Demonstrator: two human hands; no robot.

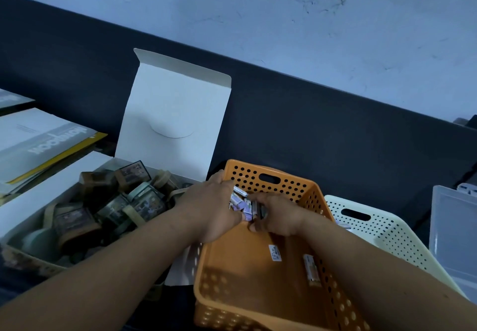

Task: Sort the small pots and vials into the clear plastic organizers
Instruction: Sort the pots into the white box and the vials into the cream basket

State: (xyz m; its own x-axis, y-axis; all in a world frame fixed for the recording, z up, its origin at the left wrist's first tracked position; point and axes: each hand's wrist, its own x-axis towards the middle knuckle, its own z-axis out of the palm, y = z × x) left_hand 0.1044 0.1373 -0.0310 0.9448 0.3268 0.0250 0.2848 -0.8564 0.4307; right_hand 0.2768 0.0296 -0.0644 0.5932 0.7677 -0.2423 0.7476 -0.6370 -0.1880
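From my feed, a cluster of small vials [242, 204] with lilac labels sits at the far end of the orange basket [247, 274], caught between both hands. The left hand [213, 208] is curled over them from the left, its fingers bent round the bunch near the basket's far wall. The right hand [280, 218] closes on the same bunch from the right, fingertips pinching the vial ends. One loose vial [311, 270] lies on the basket floor near the right wall, just beside a price sticker [275, 252]. To the left I see an open white carton [178, 108] packed with small pots [111, 201]. A cream basket [382, 230] stands right of the orange one, then a clear plastic organizer [454, 235]. Booklets [38, 142] lie far left.
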